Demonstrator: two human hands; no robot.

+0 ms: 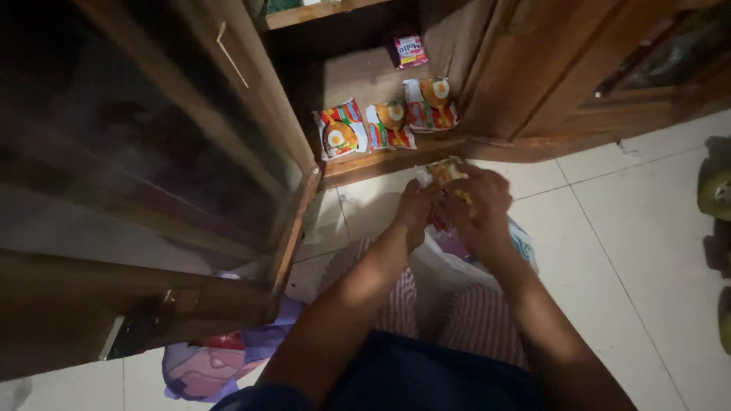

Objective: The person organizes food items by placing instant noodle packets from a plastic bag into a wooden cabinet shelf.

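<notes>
Just above the middle of the frame, both hands close on one noodle packet: the left hand grips its near left side, and the right hand wraps the right end, fingers curled around the wrapper. It is held over the pale floor tiles, just in front of the cabinet's bottom lip. Such a packet looks light, its film crinkly and slick, and the dry block inside would likely crack under a hard squeeze, so the flat faces or the sealed end seams are the safer hold. The light is dim, so I cannot tell whether more packets sit in the white plastic bag under the hands. Three matching packets lie in a row on the cabinet floor at upper centre, with a small pink sachet behind them. The open glass door fills the left of the frame, its edge near the left forearm; open room lies rightward across the tiles.
</notes>
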